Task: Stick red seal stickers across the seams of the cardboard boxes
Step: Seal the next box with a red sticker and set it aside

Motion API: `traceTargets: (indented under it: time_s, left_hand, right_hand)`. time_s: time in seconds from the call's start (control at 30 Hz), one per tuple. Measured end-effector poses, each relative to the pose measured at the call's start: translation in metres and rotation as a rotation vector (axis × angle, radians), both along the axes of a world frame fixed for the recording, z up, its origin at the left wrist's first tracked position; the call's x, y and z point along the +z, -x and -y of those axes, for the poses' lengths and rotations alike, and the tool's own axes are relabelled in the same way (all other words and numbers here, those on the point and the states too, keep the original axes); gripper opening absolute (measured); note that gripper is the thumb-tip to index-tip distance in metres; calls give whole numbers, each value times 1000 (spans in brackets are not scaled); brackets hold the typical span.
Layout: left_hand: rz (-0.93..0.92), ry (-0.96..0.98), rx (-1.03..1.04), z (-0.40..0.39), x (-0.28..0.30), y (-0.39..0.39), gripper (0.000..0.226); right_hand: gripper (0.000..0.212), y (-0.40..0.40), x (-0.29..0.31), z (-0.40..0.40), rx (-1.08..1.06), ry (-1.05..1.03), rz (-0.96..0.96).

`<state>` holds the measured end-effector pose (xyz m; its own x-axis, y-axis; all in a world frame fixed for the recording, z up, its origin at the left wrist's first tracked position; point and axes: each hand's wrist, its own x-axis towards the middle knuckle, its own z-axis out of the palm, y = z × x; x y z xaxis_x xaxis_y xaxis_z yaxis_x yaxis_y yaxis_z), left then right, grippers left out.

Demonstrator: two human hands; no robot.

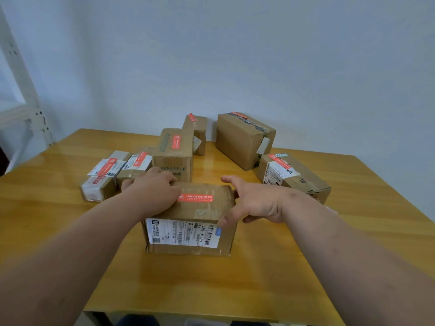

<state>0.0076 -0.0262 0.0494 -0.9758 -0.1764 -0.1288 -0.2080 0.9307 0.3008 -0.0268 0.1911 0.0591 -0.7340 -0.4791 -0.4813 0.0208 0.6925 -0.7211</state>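
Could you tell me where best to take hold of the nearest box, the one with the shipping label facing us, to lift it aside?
Probably by the box's two short side walls, one hand from each side, fingers off the red sticker: its sides are flat, upright and clear of neighbours.

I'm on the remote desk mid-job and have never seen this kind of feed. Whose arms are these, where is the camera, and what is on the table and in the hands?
No machine here: a person works bare-handed, and the one picture comes from a wide-angle camera on their head, looking forward and down. The left hand lies on top of the nearest cardboard box, covering one end of the red seal sticker on its top. The right hand is at that box's right side, fingers spread, gripping nothing. A white shipping label covers the box's front. Six more cardboard boxes stand further back on the yellow wooden table, each showing a red sticker. Behind is a plain wall.
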Motion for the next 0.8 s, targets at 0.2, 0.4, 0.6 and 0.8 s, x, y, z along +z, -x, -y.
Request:
traceTargets:
  time_s: [0.2,0.4,0.6,0.8]
  left_hand:
    - [-67,87,-47,21,2,-5,44]
    - [59,47,-217,34,4,-11,99]
    - [53,72,-267,34,13,-11,104]
    - [1,-642,-53,43,31,-11,34]
  right_hand:
    - [105,3,-3,28,23,24,-80]
    - [101,8,-2,38,21,25,-93]
    - [98,11,0,40,54,9,-152]
    - [56,13,7,35,-209,172,-39]
